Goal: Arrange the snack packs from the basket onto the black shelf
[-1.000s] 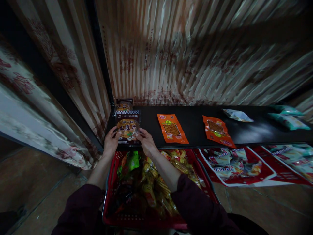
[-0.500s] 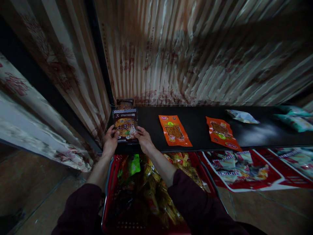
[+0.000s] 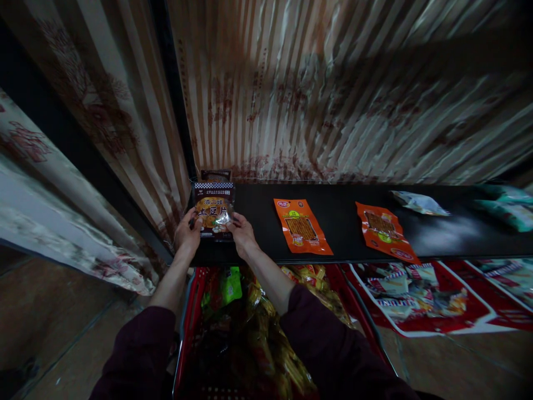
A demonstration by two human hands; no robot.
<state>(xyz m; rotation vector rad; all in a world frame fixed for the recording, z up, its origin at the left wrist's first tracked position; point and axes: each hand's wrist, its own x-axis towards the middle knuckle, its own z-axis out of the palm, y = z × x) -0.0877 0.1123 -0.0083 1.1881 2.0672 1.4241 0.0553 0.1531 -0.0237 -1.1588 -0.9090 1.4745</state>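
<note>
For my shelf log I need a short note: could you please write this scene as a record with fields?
Held item: dark brown plastic snack packet with printed front
Left hand: grips its left edge
Right hand: grips its right edge
Behind it: a second dark brown packet, partly hidden
Surface: long flat black shelf
Also on shelf: two flat orange plastic packets, a whitish packet, teal-and-white packaging
Below shelf: red plastic basket holding shiny gold-coloured packets

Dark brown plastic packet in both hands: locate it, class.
In the head view, the dark brown packet is left of centre, between the left hand and right hand at the black shelf, left of the nearest orange plastic packet.
</note>
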